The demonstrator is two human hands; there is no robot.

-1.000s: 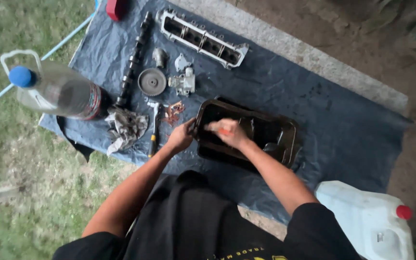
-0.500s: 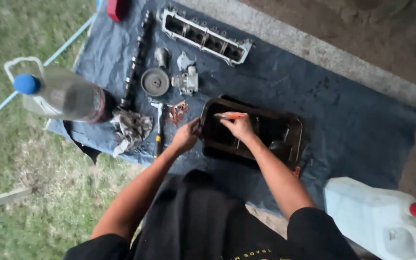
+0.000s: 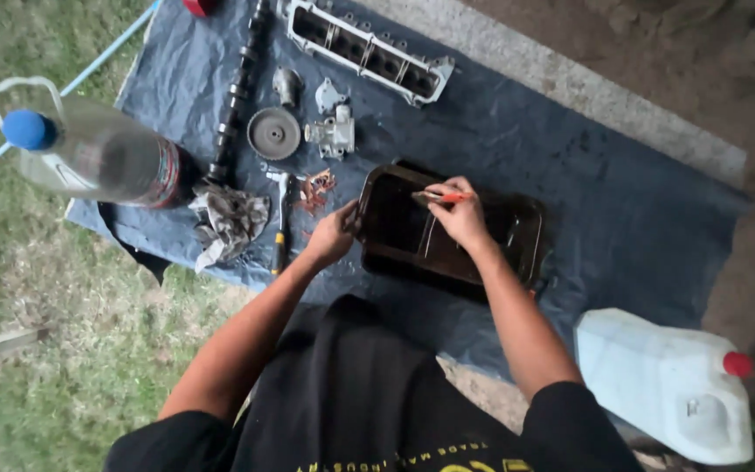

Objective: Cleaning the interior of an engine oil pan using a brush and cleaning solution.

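Outdoors, I am steadying a dark oil pan (image 3: 482,253) near the tarp's (image 3: 622,218) front edge, my left hand (image 3: 335,234) gripping its rim, my right hand (image 3: 460,214) pinching an orange-handled brush (image 3: 440,197).

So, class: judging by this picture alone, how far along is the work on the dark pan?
Done: engine parts lie spread on the blue tarp. In hand: the left hand steadies the dark pan at its edge, while the right hand works an orange-handled tool inside. Left: the pan's inside looks dark and grimy.
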